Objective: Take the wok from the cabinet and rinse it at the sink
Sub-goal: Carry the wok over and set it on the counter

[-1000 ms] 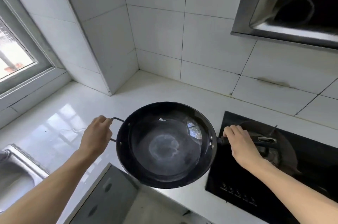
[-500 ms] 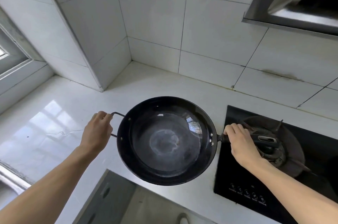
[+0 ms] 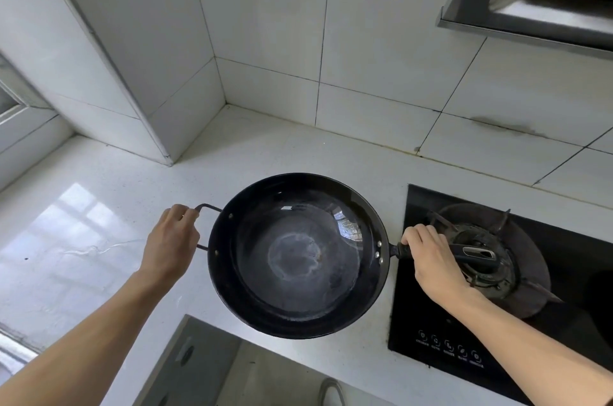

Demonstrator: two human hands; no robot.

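A black wok [image 3: 298, 256] with a pale worn ring in its bottom is held level above the white counter [image 3: 99, 239]. My left hand [image 3: 170, 244] grips its small wire loop handle on the left. My right hand [image 3: 431, 263] is closed around its long black handle, whose end reaches over the gas burner [image 3: 491, 253]. The steel rim of the sink [image 3: 13, 356] shows only as a sliver at the lower left edge.
A black glass gas stove [image 3: 497, 322] with a row of touch controls lies to the right. A steel range hood [image 3: 530, 1] hangs at the upper right. A grey cabinet door [image 3: 185, 369] stands open below the counter edge. White tiled walls form a corner behind.
The view has swung right: the window and the sink have slid almost out at the left, and more of the stove shows. The wok and both hands keep their grip and pose.
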